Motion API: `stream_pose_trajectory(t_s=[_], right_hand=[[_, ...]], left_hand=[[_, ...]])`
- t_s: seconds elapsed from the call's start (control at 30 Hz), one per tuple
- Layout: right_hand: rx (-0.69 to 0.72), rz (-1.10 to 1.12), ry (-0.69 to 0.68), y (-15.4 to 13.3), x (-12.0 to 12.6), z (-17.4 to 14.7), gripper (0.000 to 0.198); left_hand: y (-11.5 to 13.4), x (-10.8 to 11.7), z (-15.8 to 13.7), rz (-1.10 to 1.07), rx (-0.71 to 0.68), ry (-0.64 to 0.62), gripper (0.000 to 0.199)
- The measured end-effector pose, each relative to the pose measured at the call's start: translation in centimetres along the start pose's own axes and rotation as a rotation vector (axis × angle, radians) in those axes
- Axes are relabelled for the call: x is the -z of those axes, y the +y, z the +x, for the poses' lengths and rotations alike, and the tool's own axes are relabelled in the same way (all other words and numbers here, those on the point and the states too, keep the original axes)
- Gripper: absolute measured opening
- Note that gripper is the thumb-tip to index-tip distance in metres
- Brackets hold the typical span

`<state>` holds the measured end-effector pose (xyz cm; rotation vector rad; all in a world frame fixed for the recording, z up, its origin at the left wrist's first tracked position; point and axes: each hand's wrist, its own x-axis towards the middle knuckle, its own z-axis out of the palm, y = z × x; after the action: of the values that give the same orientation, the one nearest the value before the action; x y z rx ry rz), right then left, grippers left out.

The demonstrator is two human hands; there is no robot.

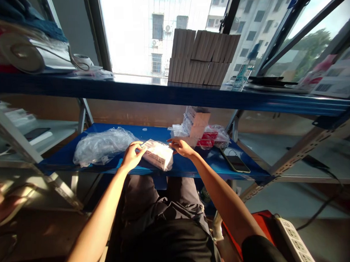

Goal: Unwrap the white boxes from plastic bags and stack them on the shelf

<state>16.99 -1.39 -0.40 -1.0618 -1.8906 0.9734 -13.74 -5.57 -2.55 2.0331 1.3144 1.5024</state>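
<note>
A small pale box in clear plastic wrap (158, 155) sits at the front of the blue lower shelf, tilted toward me in bright sunlight. My left hand (132, 157) pinches the wrap at the box's upper left corner between thumb and fingers. At the upper right corner, my right hand (182, 147) has its thumb and fingers closed on the edge of the wrap. Left of the box lies a heap of clear plastic bags (104, 145). Behind my right hand are a brown cardboard piece (200, 126) and a red packet in clear film (207, 139).
A phone (236, 161) lies at the shelf's right end. The raised blue shelf (138, 88) crosses in front, bearing stacked grey boxes (203, 56) and a clear bottle (243, 74). Metal uprights flank both sides. A power strip (294, 239) is at lower right.
</note>
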Motion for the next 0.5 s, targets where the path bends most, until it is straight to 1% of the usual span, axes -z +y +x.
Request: stream_pose_trajectory(t_s=[0.07,0.13,0.23,0.27,0.3,0.33,0.4,0.43,0.47,0.5], right_hand=[[0.002,0.024,0.009,0.2,-0.3,-0.3,0.042],[-0.024,0.075,0.016,0.1,-0.6,-0.9,0.044],[-0.087,0.253,0.02,0.0,-1.3,-2.8,0.049],[-0.1,0.313,0.022,0.0,-1.5,-3.6,0.05],[-0.108,0.352,0.02,0.1,-1.8,-4.4,0.052],[-0.104,0.364,0.02,0.1,-2.2,-5.2,0.054],[-0.036,0.33,0.001,0.0,-2.9,-6.4,0.059],[0.009,0.279,-0.026,-0.2,-3.3,-6.8,0.063],[0.048,0.215,-0.044,-0.4,-3.6,-7.0,0.066],[0.074,0.14,-0.05,-0.6,-4.0,-7.2,0.068]], left_hand=[[-0.2,-0.4,-0.6,0.004,0.011,0.033,0.03],[0.1,-0.9,-1.2,0.017,0.048,0.068,0.028],[1.5,-2.2,-3.0,-0.002,0.208,0.204,0.025],[2.0,-2.7,-3.8,-0.038,0.277,0.23,0.029],[2.5,-3.3,-4.7,-0.094,0.344,0.224,0.037],[3.0,-3.9,-5.6,-0.144,0.401,0.16,0.045],[3.7,-4.9,-6.9,-0.18,0.472,0.023,0.059],[3.9,-5.3,-7.2,-0.169,0.473,-0.023,0.062],[4.1,-5.7,-7.3,-0.149,0.429,-0.061,0.064],[4.1,-6.0,-7.2,-0.129,0.352,-0.093,0.064]])
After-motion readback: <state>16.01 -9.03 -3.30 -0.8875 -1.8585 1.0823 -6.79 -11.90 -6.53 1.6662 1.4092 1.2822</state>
